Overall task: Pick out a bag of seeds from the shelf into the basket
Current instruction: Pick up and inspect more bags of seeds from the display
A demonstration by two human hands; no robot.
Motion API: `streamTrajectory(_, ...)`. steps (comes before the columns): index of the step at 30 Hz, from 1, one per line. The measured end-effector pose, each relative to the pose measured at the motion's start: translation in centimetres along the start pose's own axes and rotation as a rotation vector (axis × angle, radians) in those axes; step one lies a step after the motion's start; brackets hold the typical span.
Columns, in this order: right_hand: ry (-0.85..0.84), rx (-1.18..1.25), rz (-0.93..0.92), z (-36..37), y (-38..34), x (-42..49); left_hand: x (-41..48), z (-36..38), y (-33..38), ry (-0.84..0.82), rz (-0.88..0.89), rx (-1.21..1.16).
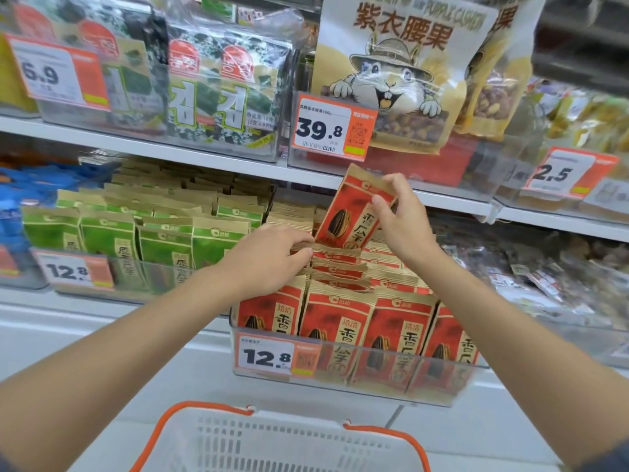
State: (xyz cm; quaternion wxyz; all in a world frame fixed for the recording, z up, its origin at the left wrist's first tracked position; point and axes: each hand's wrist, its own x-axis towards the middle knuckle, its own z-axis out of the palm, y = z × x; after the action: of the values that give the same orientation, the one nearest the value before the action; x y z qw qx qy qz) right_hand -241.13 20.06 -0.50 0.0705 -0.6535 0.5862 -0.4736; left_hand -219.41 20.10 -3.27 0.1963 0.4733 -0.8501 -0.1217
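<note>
Basket (272, 444), white with orange handles, sits lowest in view, below both forearms and well apart from either hand. Above it, a clear tray (340, 346) holds upright red bags (333, 321) in rows; a price tag (265, 357) reading 12.8 is fixed to its front left. Left hand (272, 257) lies palm down on the back rows, fingers nearly straight and close together, their tips pressing the bag tops and gripping nothing. Right hand (405, 226) pinches one bag (350, 216) of seeds: thumb (379, 202) on the printed face, the other fingers curled over its upper right edge. That bag is raised clear of the rows and tilted, its top leaning right; its lower left corner is just beside the left fingertips (304, 252), and contact there cannot be confirmed. Left of the left fingers stand green bags (109, 233). Beyond the right fingers runs the shelf (204, 161) edge, with seaweed packs (218, 90) and a cashew bag (401, 63) above.
</note>
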Motion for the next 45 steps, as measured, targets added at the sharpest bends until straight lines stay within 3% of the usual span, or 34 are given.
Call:
streamTrajectory(4, -0.558, -0.385, 0.08, 0.9, 0.9, 0.6, 0.0, 0.1, 0.2, 0.017, 0.0, 0.009)
streamTrajectory(5, -0.616, -0.428, 0.095, 1.1, 0.9, 0.8, 0.0, 0.1, 0.2, 0.021, -0.001, 0.01)
streamTrajectory(11, -0.533, -0.332, 0.149, 1.9, 1.0, 2.2, -0.1, 0.1, 0.1, 0.035, -0.004, 0.025)
streamTrajectory(15, -0.3, -0.435, 0.125, 3.5, 1.9, 3.7, -0.1, 0.1, 0.2, 0.034, -0.008, 0.02)
streamTrajectory(20, -0.42, -0.686, 0.119, 4.5, 1.9, 4.8, 0.0, 0.3, 0.0, 0.035, -0.006, 0.014)
streamTrajectory(24, -0.475, -0.737, 0.056, 4.9, 1.4, 4.5, 0.0, 0.2, 0.1, 0.039, -0.003, 0.011)
streamTrajectory(27, -0.441, -0.635, -0.012, 3.7, 0.6, 3.2, -0.3, -0.2, 0.4, 0.048, 0.003, -0.046)
streamTrajectory(35, -0.018, -0.258, -0.195, -4.9, -6.7, -0.5, -1.1, -2.0, 3.2, 0.302, -0.067, -0.283)
streamTrajectory(40, 0.038, 0.17, -0.027, -9.7, -12.2, -2.5, -3.1, -4.3, 7.7, 0.252, 0.044, -0.752)
streamTrajectory(45, 0.033, 0.308, 0.191, -9.7, -11.6, -6.5, -6.5, -3.3, 8.3, 0.042, -0.029, -0.829)
